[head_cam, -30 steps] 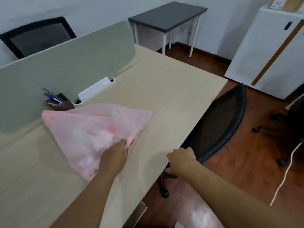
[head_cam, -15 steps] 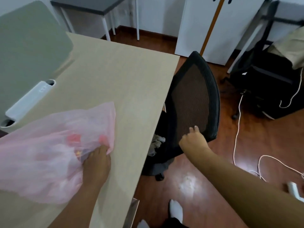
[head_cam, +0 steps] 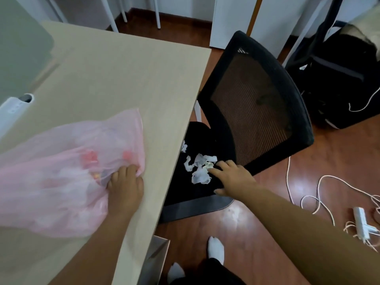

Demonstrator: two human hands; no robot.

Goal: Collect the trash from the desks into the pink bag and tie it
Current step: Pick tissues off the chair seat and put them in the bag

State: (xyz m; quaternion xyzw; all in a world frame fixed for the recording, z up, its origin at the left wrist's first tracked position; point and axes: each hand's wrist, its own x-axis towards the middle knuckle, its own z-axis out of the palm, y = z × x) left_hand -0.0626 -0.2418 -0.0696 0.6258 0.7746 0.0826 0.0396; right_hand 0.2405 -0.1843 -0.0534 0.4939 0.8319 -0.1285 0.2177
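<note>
The pink bag (head_cam: 61, 175) lies on the light wooden desk (head_cam: 127, 83), with red and white trash showing through its thin plastic. My left hand (head_cam: 125, 184) grips the bag's bunched edge near the desk's front edge. Several crumpled white tissues (head_cam: 200, 167) lie on the seat of the black mesh chair (head_cam: 257, 112). My right hand (head_cam: 232, 177) reaches over the seat with fingers spread, its fingertips touching the tissues.
A grey-green divider panel (head_cam: 22, 48) and a white power strip (head_cam: 12, 105) stand at the desk's left. White cables and an adapter (head_cam: 362, 223) lie on the wooden floor at right. A black bag (head_cam: 345, 79) sits behind the chair. My socked feet (head_cam: 214, 249) stand below.
The chair has been pulled out from under the desk, showing tissues on its seat. My right hand left the backrest and dropped onto the tissues. My left hand kept hold of the bag.
</note>
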